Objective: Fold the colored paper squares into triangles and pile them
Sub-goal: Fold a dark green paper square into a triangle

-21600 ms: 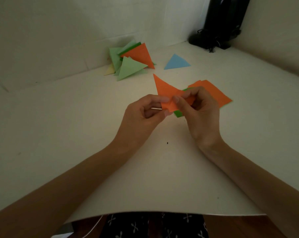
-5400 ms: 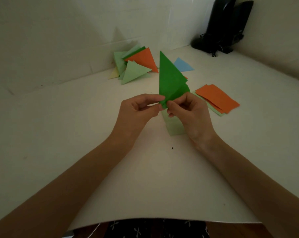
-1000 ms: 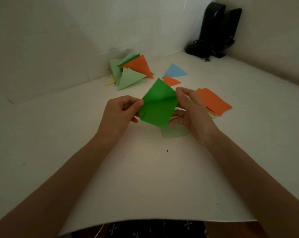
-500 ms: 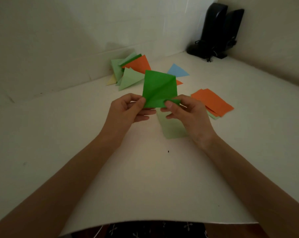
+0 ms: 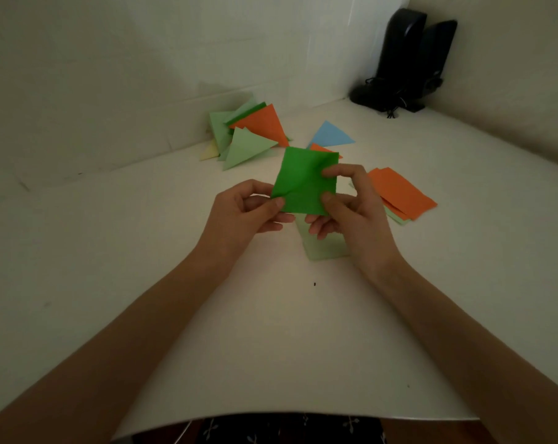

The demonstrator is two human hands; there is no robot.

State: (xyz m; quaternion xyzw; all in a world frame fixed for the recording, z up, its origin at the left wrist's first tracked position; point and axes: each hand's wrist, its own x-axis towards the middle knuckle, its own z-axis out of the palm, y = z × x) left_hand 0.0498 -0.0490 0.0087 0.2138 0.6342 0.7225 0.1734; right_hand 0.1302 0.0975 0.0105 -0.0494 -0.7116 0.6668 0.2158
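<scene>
The dark green paper square (image 5: 304, 181) is up off the bench, held open and tilted toward me between my two grips. My left grip (image 5: 245, 213) pinches its near-left corner. My right grip (image 5: 351, 206) is clamped on the right edge, forefinger near the far corner and thumb near the lower one. A soft crease seems to run corner to corner, from my left pinch up toward the far-right corner. That diagonal is the axis I judge the fold must follow. The far-left corner is free, and it is the one to bring over to the corner by my right thumb.

Under my right wrist a pale green paper square (image 5: 325, 248) lies flat on the bench. To the right is a loose stack of orange paper squares (image 5: 402, 193). The heap of folded green and orange triangles (image 5: 248, 136) lies beyond my left grip, the nearer one to it. A blue paper triangle (image 5: 332, 136) and a small orange triangle (image 5: 322, 149) lie apart from that heap. I see no container; everything lies loose on the bench.
</scene>
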